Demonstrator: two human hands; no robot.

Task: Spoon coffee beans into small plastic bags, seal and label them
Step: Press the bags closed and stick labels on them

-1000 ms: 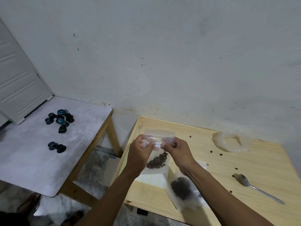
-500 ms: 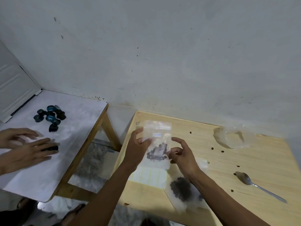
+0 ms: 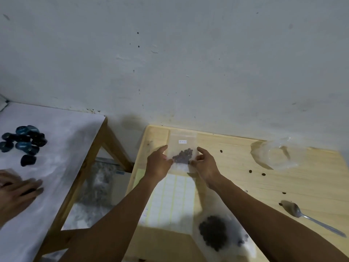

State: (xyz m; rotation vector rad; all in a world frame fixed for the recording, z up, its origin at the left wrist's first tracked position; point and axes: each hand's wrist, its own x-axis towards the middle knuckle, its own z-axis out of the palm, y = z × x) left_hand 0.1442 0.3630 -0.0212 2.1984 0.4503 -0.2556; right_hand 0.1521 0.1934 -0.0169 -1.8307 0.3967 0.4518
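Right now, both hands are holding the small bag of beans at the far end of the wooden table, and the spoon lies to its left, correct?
Not quite: the head view shows the spoon lying to the right of the small bag, nearer the person. The left hand and right hand do hold that bag at the wooden table's far end.

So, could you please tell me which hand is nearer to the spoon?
Right. The right hand is at the small bag's right edge; the spoon lies further right. The left hand is beyond the bag.

Both bare forearms reach up from 6 o'clock toward 12 o'clock, converging. The left hand (image 3: 158, 163) and the right hand (image 3: 205, 163) lie level and near each other, backs up. Each grip has its thumb turned inward and its fingers loosely extended, fingertips pointing toward 12 o'clock.
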